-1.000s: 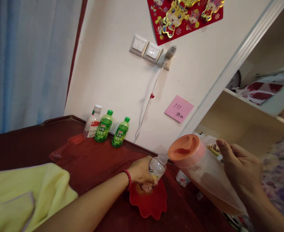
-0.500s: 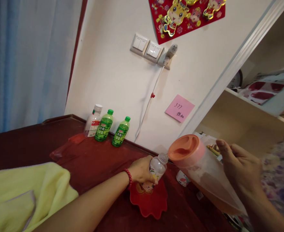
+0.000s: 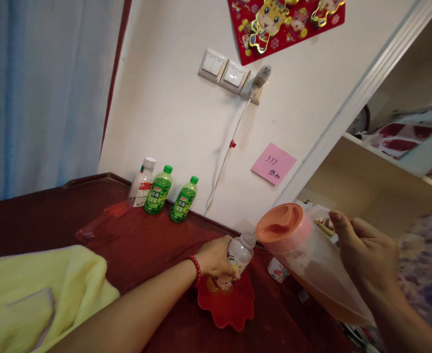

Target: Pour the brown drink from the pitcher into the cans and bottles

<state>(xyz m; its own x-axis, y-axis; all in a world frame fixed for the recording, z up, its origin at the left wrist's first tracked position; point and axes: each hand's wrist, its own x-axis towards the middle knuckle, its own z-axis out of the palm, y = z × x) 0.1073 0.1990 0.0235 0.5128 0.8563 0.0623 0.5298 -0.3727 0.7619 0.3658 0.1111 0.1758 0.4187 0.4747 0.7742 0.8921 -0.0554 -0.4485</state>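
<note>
Left hand [image 3: 216,259] gripping clear plastic bottle [image 3: 242,249] at red scalloped dish [image 3: 232,310]'s far side, right hand [image 3: 370,257] gripping tilted orange-lidded pitcher [image 3: 322,269] right of dish, both staying put since earlier, left hand hiding bottle's base.

The translucent, orange-lidded pitcher [image 3: 320,272] tilts just beside the clear, uncapped bottle's mouth [image 3: 248,239].

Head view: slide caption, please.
Left hand grips a bottle; right hand holds a jug tilted toward it.
</note>
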